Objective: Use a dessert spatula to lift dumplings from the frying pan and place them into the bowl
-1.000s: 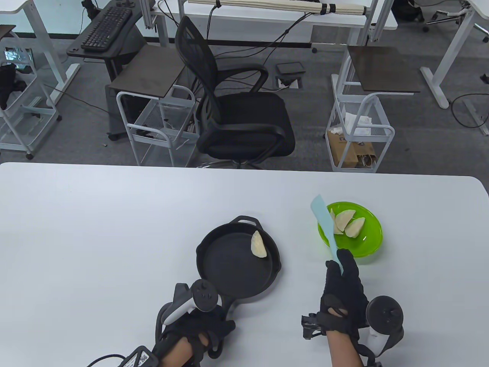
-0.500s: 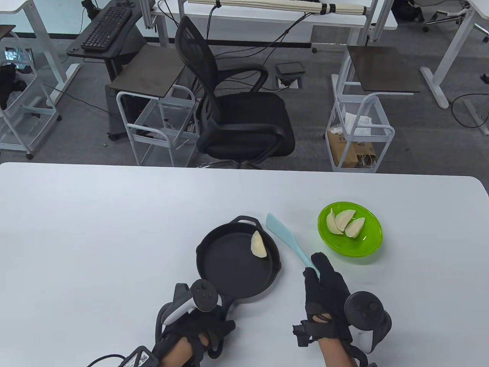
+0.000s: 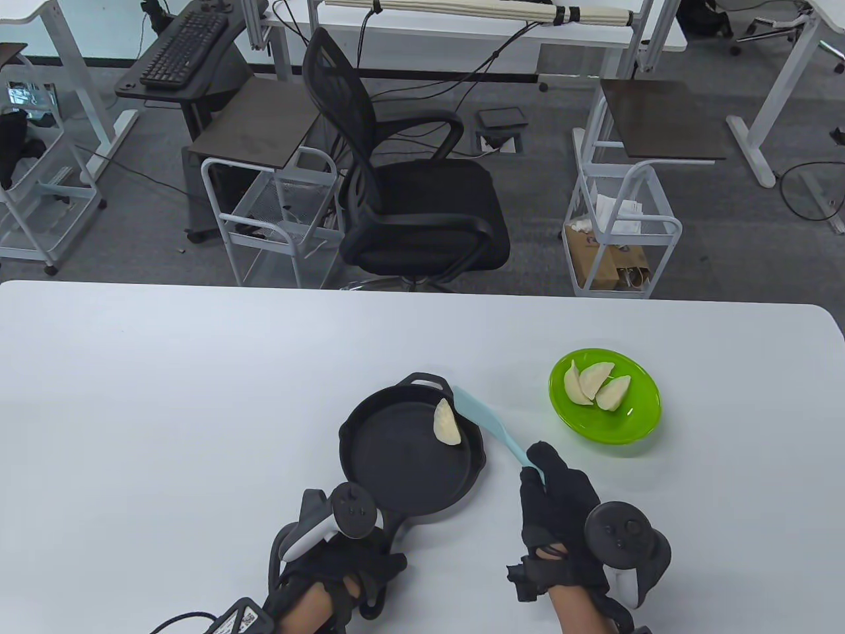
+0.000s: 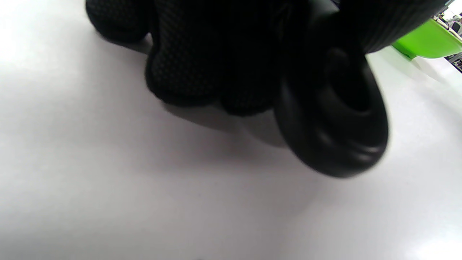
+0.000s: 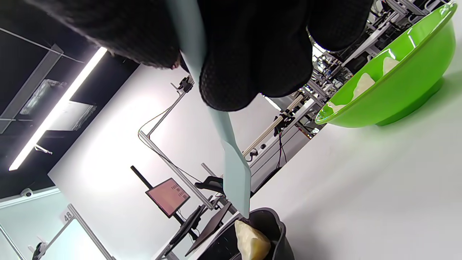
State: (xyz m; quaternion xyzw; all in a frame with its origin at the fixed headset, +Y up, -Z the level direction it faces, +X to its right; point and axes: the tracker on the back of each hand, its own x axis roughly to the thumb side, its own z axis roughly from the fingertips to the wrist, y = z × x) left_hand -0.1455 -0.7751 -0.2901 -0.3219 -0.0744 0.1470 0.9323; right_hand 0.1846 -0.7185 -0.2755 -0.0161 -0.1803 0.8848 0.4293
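White table (image 3: 165,396) carries everything. Right hand (image 3: 561,508) grips the pale blue dessert spatula (image 3: 485,426) by its handle, blade beyond the fingers over the frying pan (image 3: 409,462) rim beside the lone dumpling (image 3: 447,422). Left hand (image 3: 337,568) clasps the pan handle. Green bowl (image 3: 634,422), right of the spatula grip, holds three dumplings.

The right hand (image 5: 231,47) grips a pale blue spatula (image 5: 234,173) whose blade hangs over the pan's dumpling (image 5: 252,243).

Black frying pan (image 3: 409,456); pale cream dumpling (image 3: 446,422). Light blue spatula (image 3: 488,426). Lime green bowl (image 3: 634,422). White tabletop (image 3: 165,396). Black textured gloves on hands (image 3: 561,508).
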